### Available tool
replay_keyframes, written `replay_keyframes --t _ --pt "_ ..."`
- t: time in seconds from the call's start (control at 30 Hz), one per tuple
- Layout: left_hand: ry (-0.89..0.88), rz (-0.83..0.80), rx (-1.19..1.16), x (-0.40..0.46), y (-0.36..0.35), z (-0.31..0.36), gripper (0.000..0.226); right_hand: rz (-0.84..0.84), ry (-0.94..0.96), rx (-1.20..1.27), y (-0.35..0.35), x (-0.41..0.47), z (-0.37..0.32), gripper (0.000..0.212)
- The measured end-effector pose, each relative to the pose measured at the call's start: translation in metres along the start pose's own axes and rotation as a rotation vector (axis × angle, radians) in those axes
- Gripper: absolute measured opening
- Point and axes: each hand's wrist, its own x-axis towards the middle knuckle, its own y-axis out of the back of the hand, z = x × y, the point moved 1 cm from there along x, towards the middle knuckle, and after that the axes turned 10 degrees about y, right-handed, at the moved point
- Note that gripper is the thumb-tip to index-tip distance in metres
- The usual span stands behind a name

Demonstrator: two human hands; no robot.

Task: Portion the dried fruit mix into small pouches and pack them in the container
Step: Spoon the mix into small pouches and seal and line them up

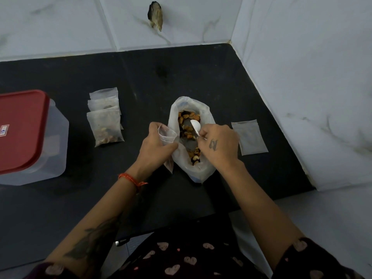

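spilling is the main risk now: the left hand [155, 141] grips one small open pouch [167, 135] just beside the big bag [191, 137], and its mouth looks narrow and soft, so pieces carried over could fall on the black counter [211, 81] if it closes or tilts. the right hand [218, 143] pinches a white spoon [196, 126], its bowl over the dried fruit mix [188, 123] inside the bag; the bag is limp, and a hard push may tip it. counted: one big bag, one spoon, one pouch in the hand, three filled pouches [105, 117] overlapped on the left as far as i can tell, some empty pouches [249, 137] stacked on the right, number unclear, and one container [52, 137] with a red lid [22, 129] on it.
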Motion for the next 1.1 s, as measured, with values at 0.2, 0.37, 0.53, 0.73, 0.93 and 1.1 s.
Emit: replay_keyframes --t 0.2,0.37,0.53,0.73,0.93,1.1 --pt "0.03 -0.031 -0.105 0.001 0.0 -0.002 0.042 -0.045 -0.159 0.27 -0.008 0.006 -0.006 0.007" --pt "0.054 -0.072 -0.209 0.001 0.0 -0.003 0.04 -0.16 -0.302 0.517 -0.002 0.011 -0.002 0.011" --pt "0.057 -0.115 -0.245 0.001 -0.001 -0.002 0.037 -0.25 -0.405 0.635 0.002 0.018 0.0 0.01" --pt "0.058 -0.131 -0.285 -0.001 -0.004 -0.001 0.039 -0.271 -0.435 0.654 0.0 0.02 0.002 0.009" --pt "0.075 -0.14 -0.337 -0.001 -0.002 0.0 0.039 -0.276 -0.423 0.653 0.003 0.02 -0.001 0.007" --pt "0.105 -0.168 -0.365 -0.002 -0.002 0.003 0.04 -0.314 -0.43 0.749 0.009 0.018 -0.001 0.01"
